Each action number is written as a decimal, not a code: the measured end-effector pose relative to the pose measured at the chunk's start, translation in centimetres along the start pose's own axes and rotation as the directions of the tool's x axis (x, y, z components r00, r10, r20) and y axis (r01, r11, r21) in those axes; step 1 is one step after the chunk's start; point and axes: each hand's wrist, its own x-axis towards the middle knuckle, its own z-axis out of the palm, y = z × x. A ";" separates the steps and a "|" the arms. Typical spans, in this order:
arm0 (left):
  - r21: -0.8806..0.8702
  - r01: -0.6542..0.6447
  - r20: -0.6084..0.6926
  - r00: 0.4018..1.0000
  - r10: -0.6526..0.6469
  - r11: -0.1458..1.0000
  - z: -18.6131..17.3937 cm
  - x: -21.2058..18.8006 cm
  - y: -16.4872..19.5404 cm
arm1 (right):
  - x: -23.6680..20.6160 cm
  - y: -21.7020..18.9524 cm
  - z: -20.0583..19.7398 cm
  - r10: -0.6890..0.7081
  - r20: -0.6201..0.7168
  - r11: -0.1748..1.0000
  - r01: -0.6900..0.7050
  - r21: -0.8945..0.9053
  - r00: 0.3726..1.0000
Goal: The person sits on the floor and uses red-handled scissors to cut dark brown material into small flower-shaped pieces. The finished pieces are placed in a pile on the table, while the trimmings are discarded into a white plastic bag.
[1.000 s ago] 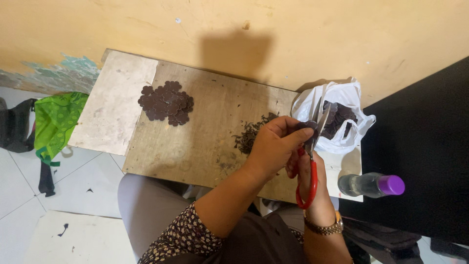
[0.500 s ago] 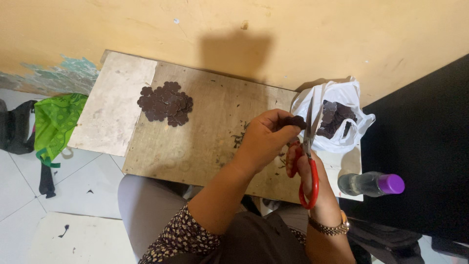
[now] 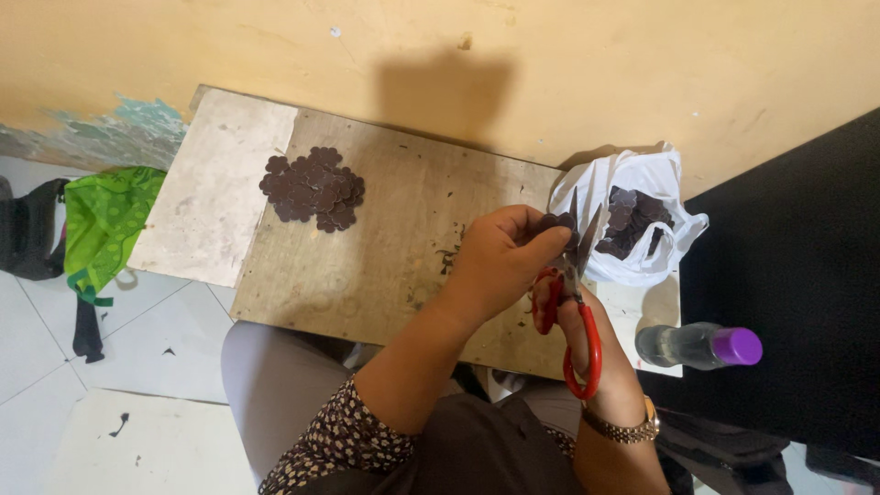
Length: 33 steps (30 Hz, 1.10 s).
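Apparently left hand (image 3: 500, 261) pinches dark piece (image 3: 554, 222); right hand (image 3: 587, 335) works scissors (image 3: 576, 302).

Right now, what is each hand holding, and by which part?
The left hand pinches a small dark piece by its edge at the fingertips. The right hand holds red-handled scissors through the handle loops, blades open.

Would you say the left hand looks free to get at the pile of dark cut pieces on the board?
Probably not at once: the left hand is pinching a dark piece at the scissors. The path over the board to the pile is bare, though.
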 end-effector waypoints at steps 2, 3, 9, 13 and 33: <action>-0.032 -0.014 -0.004 1.000 0.013 0.999 0.2 0.1 0.0 | 0.0 0.0 0.0 -0.024 -0.005 1.000 0.024 -0.019 1.000; -0.024 -0.010 -0.011 1.000 0.010 1.000 0.2 0.0 0.1 | 0.1 0.0 0.0 -0.030 -0.001 0.999 0.030 -0.023 1.000; -0.001 0.012 -0.050 0.999 -0.012 1.000 0.5 -0.3 0.6 | 0.3 1.0 -0.1 -0.071 -0.024 0.996 0.070 -0.052 0.997; -0.069 0.070 -0.015 0.997 -0.071 0.995 0.6 -0.4 0.6 | 0.5 2.2 -0.2 -0.066 -0.067 0.997 0.063 -0.043 0.996; -0.067 0.006 0.016 1.000 -0.005 0.998 0.4 -0.3 0.5 | 0.1 0.6 0.4 -0.036 -0.011 0.998 0.037 0.057 0.999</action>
